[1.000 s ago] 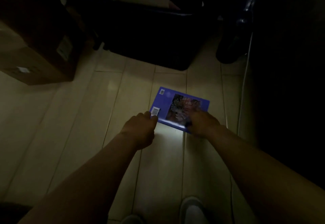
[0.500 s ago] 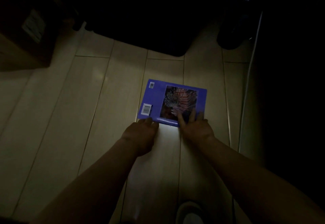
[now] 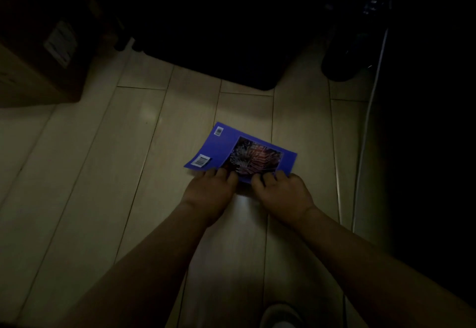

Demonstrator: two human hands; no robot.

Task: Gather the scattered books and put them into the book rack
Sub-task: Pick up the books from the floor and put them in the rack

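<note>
Glossy book [image 3: 221, 144] (rectangular) gripped by left hand [image 3: 210, 191], right hand [image 3: 280, 196].

Near edge of the blue book [image 3: 219, 147] now gripped, no longer just touched.
Curled over that edge side by side: left hand [image 3: 210, 193], a second ago out at the barcode corner, and right hand [image 3: 280, 196], half a second ago flat with fingers spread on the cover. Lying more askew in view than half a second ago.
</note>
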